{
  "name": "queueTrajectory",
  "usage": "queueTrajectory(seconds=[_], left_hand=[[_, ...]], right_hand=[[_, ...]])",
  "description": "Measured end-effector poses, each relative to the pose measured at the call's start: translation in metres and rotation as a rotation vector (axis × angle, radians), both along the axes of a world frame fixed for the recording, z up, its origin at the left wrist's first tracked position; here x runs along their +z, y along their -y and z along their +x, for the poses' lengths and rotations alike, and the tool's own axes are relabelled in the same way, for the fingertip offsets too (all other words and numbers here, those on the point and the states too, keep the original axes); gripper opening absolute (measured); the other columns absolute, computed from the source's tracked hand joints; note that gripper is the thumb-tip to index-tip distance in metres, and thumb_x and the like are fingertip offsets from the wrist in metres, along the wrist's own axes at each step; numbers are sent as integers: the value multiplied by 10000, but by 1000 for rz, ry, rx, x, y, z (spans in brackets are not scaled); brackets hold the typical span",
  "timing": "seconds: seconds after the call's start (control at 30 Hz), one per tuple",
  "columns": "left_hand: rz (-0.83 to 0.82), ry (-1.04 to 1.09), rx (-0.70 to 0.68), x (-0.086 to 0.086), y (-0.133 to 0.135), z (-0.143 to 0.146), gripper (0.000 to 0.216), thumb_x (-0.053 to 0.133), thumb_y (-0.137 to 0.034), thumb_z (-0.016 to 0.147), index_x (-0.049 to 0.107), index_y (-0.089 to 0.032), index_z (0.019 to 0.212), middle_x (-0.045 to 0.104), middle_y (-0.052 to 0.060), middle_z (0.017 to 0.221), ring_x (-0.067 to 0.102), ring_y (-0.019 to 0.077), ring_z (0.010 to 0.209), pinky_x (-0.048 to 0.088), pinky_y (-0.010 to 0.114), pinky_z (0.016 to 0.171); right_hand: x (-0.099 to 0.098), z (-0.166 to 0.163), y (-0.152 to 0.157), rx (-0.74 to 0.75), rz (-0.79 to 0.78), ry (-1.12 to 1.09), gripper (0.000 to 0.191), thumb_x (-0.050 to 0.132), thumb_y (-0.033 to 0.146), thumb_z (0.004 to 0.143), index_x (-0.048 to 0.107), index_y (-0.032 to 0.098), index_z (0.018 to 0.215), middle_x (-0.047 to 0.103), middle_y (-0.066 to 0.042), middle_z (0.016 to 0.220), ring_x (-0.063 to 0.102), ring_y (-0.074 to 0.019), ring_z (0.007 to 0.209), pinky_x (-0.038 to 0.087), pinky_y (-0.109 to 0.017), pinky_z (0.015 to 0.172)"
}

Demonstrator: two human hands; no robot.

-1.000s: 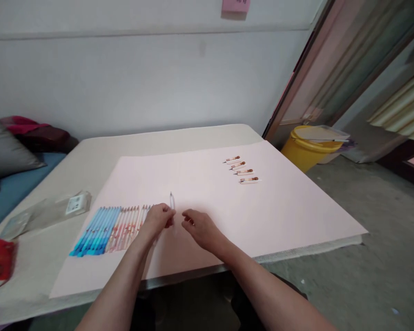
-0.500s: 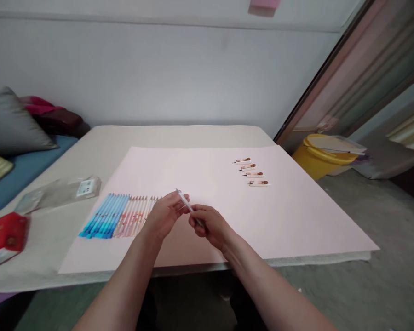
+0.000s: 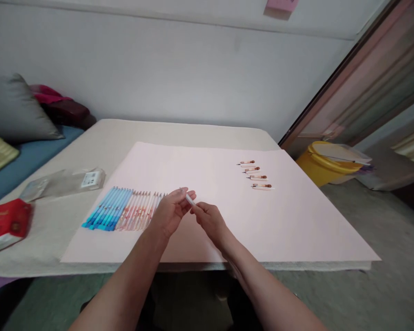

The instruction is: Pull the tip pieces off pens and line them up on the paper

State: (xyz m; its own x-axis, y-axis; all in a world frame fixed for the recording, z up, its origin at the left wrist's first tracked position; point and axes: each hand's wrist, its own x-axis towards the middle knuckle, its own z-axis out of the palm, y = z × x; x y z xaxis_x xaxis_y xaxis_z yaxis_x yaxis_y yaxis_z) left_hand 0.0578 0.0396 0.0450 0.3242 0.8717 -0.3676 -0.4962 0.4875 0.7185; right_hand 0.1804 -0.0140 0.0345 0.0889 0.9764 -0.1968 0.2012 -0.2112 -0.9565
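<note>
My left hand (image 3: 172, 212) and my right hand (image 3: 209, 219) meet above the pink sheet (image 3: 296, 225), both pinching one thin white pen (image 3: 189, 199) that lies slanted between their fingertips. Just to the left a row of several pens (image 3: 124, 214) lies side by side on the sheet, blue ones at the left, pink and white ones beside my left hand. Four small brown-tipped pieces (image 3: 256, 176) lie in a column farther away on the right of the sheet.
The sheet covers a beige table (image 3: 89, 151). A clear plastic package (image 3: 62, 183) and a red packet (image 3: 5, 223) lie at its left. A grey cushion (image 3: 14, 110) sits behind. A yellow bucket (image 3: 322, 163) stands on the floor to the right.
The left hand has lifted the pen from the end of the row. The right hand came over and took hold of its other end. The view has shifted to the right.
</note>
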Motion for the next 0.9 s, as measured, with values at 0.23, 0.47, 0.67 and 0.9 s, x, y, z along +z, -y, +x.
queueTrajectory(seconds=[0.23,0.47,0.67,0.9], left_hand=[[46,-94,47,-1,-1,-2,128,704,-130,660,594,-120,726,633,51,755,601,118,723,479,215,678],[12,54,-45,2,-1,-2,234,665,-117,696,618,-118,925,651,122,964,613,186,907,491,302,799],[50,-112,20,-1,-1,-1,174,721,-185,672,613,-126,795,617,23,730,572,82,639,475,192,626],[2,-16,-11,-3,-2,-3,283,697,-122,670,617,-132,941,656,96,932,618,147,826,496,258,740]], right_hand=[[1,2,4,38,148,49,222,466,341,830,621,185,854,398,51,560,357,-90,523,272,-215,483],[1,7,2,18,45,-75,231,481,353,814,616,166,802,373,56,529,337,-87,491,250,-216,447],[-1,7,3,51,86,-97,245,491,372,812,614,161,819,356,59,535,325,-80,493,246,-213,450],[-1,10,1,43,54,-50,257,480,379,813,617,162,810,378,51,526,326,-83,484,243,-212,441]])
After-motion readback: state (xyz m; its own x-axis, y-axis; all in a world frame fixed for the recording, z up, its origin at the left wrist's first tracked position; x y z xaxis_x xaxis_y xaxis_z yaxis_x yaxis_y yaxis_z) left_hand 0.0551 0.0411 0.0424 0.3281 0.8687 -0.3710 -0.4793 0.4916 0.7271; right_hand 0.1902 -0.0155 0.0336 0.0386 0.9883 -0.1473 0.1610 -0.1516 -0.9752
